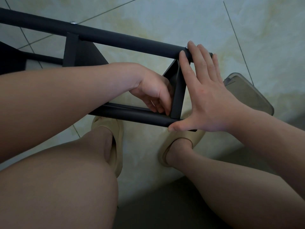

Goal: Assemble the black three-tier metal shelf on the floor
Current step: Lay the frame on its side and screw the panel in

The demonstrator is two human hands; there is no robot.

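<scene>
With the shelf (71,50) lying sideways on the floor (165,17) by the feet, the right hand (208,96), fingers straight and spread, braces both poles (115,37) while the left hand (153,95) curls at the end tier (179,91) joint, its grip unclear; next, probably fastening it.

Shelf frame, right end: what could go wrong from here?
Fingers of the left hand sit in the corner where the crosspiece meets the near tube; the right hand, pressing both tubes, might pinch them. That hand only spans near tube and far tube with straight fingers, no grip; they may slip onto the slippers beneath.
</scene>
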